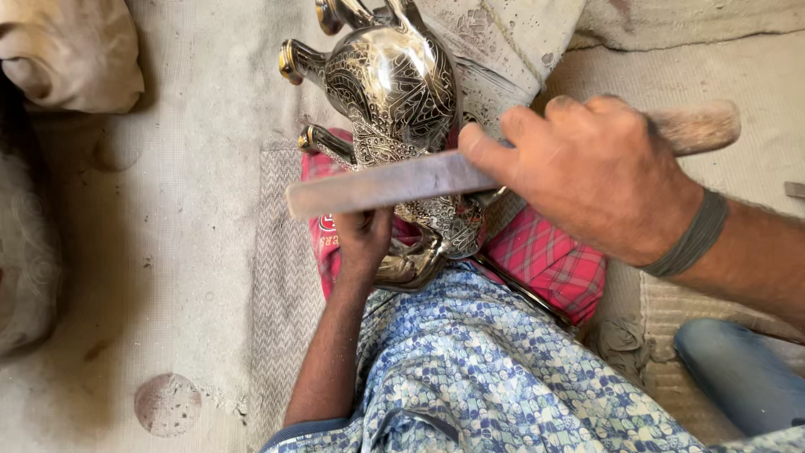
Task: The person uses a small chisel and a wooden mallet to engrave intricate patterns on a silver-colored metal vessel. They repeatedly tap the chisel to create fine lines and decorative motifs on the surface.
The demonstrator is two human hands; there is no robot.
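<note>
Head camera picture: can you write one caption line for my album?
Right hand holds a wooden-handled flat tool across an engraved metal animal figure, while the left hand steadies it on a red checked cloth.

One view only, worn on the head. Looks almost straight down over the chest and lap onto the floor [193, 252]. Sits very near: right hand [591, 172] and left hand [362, 243] fill the middle, forearms run out at the right and bottom edges. Takes in the patterned blue shirt [478, 369] at the bottom and a cloth bundle [71, 50] at the top left corner.
</note>
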